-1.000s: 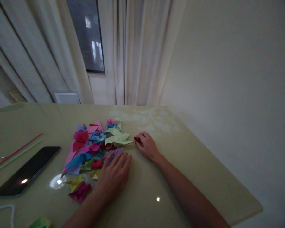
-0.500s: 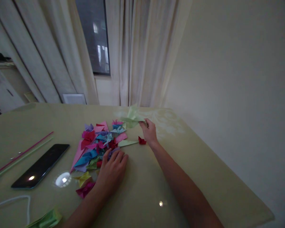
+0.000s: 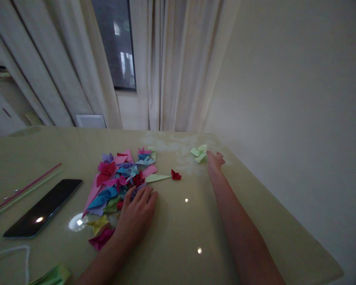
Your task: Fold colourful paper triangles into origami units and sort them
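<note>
My right hand (image 3: 216, 160) reaches to the far right of the table, its fingers apart. Just left of its fingertips a pale green folded paper (image 3: 199, 154) lies on the tabletop. My left hand (image 3: 140, 206) rests with bent, spread fingers at the near right edge of a pile of folded paper pieces; the fingertips touch or cover a purple piece (image 3: 136, 191). The pile has a blue piece (image 3: 104, 196), a red flower-like piece (image 3: 106, 173) and several pink ones. A small red folded paper (image 3: 176, 175) lies at the tip of a pale green paper strip (image 3: 158, 178).
A black phone (image 3: 43, 208) lies left of the pile, beside a pink stick (image 3: 23, 190) and a green stick (image 3: 26, 193). A white cable (image 3: 26, 257) and a green folded paper (image 3: 52, 276) are at the near left. Curtains (image 3: 184, 67) and a wall (image 3: 296, 118) border the table.
My right hand has carried the pale green paper from behind the pile to the right and let it go onto the table. My left hand stays by the pile. The view has shifted slightly.
</note>
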`<state>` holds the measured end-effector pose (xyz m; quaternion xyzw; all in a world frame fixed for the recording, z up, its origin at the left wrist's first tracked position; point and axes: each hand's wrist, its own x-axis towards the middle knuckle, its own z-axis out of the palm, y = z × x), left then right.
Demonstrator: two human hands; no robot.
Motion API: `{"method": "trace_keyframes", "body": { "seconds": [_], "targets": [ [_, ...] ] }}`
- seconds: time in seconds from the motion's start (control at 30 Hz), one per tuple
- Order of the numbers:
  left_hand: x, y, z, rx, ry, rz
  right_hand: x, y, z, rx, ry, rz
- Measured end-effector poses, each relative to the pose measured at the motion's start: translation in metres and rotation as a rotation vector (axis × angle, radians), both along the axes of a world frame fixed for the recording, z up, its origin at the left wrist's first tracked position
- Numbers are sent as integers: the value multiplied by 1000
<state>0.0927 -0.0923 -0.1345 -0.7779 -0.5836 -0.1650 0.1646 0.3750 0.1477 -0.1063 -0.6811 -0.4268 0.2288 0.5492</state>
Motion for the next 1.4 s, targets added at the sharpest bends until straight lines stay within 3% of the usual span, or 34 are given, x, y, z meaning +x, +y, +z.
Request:
{"method": "trace_keyframes", "body": {
  "seconds": [0.1,0.17,0.23,0.37,0.4,0.47,0.57,0.7,0.87,1.1,1.3,1.4],
  "targets": [
    [-1,1,-1,22,42,25,4,-6,7,-95,-148,-176],
    [-2,2,-2,27,60,35,-1,-8,17,-97,-265,-151],
    [-3,3,-4,34,60,32,-11,-12,24,-31,-309,62],
    [-5,8,-6,78,-9,15,-43,-42,17,-38,-382,781],
    [-5,9,-5,98,-26,8,-49,-55,10,-44,-444,901],
    [-5,9,-2,138,-44,-5,-56,-84,-4,10,-615,1008],
    [-8,5,4,142,-54,39,-48,-123,-19,62,-725,973],
    [-17,1,11,50,-39,147,-23,-148,-16,29,-644,1057],
    [-27,7,11,-33,-91,30,-11,-148,-9,17,-552,1120],
    [-29,12,18,7,-162,4,-23,-148,-22,105,-386,1302],
    [-25,10,28,236,-359,26,-38,-152,-30,123,-379,1167],
    [-20,7,26,310,-517,-137,-39,-153,-27,160,-368,1089]
  ]
}}
